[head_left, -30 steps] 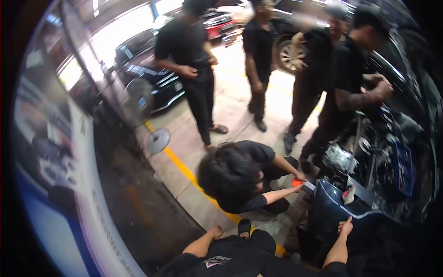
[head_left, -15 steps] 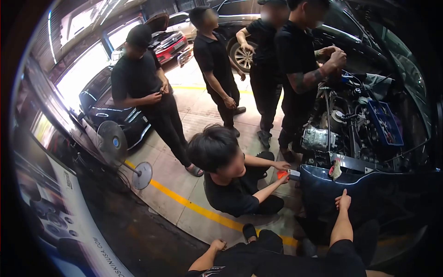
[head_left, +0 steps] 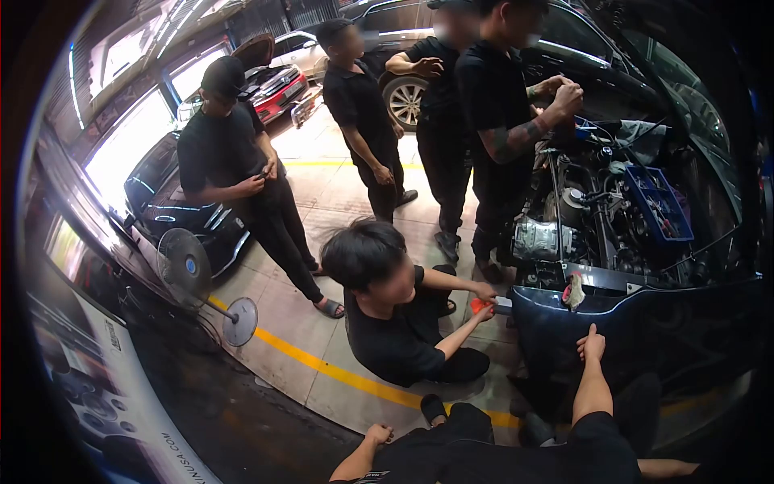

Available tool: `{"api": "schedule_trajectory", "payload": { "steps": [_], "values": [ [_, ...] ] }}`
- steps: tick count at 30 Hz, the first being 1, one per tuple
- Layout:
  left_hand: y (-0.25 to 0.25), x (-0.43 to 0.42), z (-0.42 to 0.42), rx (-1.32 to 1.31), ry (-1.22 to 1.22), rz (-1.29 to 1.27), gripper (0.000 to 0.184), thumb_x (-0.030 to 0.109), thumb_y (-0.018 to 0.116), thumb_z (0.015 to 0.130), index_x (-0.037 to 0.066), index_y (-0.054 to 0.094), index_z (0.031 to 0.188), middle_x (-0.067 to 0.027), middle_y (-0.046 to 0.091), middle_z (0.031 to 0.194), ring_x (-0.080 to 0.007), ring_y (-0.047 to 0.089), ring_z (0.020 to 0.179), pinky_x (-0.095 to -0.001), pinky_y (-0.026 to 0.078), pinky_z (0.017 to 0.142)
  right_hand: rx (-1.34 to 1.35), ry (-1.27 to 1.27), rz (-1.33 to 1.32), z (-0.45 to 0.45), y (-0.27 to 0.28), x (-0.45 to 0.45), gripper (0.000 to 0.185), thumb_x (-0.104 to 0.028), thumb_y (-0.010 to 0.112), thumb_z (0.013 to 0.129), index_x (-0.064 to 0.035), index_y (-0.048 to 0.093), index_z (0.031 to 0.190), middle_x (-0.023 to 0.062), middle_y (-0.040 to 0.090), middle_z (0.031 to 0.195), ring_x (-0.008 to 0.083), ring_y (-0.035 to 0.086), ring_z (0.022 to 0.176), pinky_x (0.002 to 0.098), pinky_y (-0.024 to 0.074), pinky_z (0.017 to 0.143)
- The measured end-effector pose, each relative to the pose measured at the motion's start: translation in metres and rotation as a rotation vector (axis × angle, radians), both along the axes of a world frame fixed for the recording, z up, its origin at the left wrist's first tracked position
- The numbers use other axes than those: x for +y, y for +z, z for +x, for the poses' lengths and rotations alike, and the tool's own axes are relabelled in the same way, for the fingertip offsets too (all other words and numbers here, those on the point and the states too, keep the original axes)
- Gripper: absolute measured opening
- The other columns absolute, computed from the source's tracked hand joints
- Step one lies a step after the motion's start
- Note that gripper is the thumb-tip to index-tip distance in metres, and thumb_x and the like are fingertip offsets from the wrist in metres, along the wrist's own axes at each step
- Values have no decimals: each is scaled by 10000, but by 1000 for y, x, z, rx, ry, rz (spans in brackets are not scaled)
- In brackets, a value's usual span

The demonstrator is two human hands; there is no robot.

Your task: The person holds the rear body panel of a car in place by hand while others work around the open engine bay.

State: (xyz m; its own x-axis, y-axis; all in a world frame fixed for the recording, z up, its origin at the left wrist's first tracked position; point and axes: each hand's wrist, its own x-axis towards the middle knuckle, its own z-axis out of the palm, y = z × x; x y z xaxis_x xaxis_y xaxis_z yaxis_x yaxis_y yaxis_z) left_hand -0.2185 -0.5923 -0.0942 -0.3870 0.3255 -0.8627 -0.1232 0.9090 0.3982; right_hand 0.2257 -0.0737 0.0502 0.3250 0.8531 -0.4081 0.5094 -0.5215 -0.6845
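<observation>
My left hand (head_left: 380,435) is low in the view beside my dark clothing, its fingers curled in with nothing visible in them. My right hand (head_left: 592,345) is raised over the side of a dark car fender (head_left: 645,323), one finger pointing at the fender's upper edge and the others loosely bent; it holds nothing. A pink and white cloth (head_left: 574,292) lies on that edge. At the fender's left end, a crouching person (head_left: 383,323) holds an orange object (head_left: 481,310) with a grey piece.
An open engine bay (head_left: 584,206) holds a blue tray (head_left: 659,203) with tools. Several people in black stand beyond. A fan (head_left: 185,266) and a round base (head_left: 240,321) are at left. Another forearm (head_left: 667,469) shows at bottom right.
The view has turned right and steadied, so the people and the engine bay appear further left. My right hand stays pointed toward the fender. The crouching person's head has lifted from its earlier bowed position.
</observation>
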Motion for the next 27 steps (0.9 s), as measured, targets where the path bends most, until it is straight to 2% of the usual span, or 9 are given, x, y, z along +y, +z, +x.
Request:
{"api": "schedule_trajectory", "payload": {
  "steps": [5, 21, 27],
  "values": [
    [-6, -2, -1, -19, 25, -19, 238, 221, 578, 935, 31, 683, 1030, -93, 719, 834, -178, 675, 656, -323, 512, 580, -6, 15, 20, -2, 1, -1, 796, -567, 325, 1005, 34, 681, 625, 100, 586, 488, 207, 524, 351, 321, 440, 369],
    [1, -1, -4, 5, -17, 18, 256, 229, 566, 932, 31, 680, 1048, -85, 712, 831, -169, 659, 653, -322, 511, 584, -10, 23, 24, -1, 2, -2, 778, -564, 341, 1002, 25, 675, 619, 94, 581, 482, 201, 523, 356, 317, 440, 377],
    [5, 1, -9, 21, -36, 34, 257, 216, 569, 922, 11, 677, 1034, -103, 736, 858, -193, 691, 691, -336, 537, 625, 38, 16, 58, -4, 1, -3, 776, -569, 341, 998, 18, 643, 590, 107, 541, 448, 212, 476, 309, 336, 370, 323]
  ]
}}
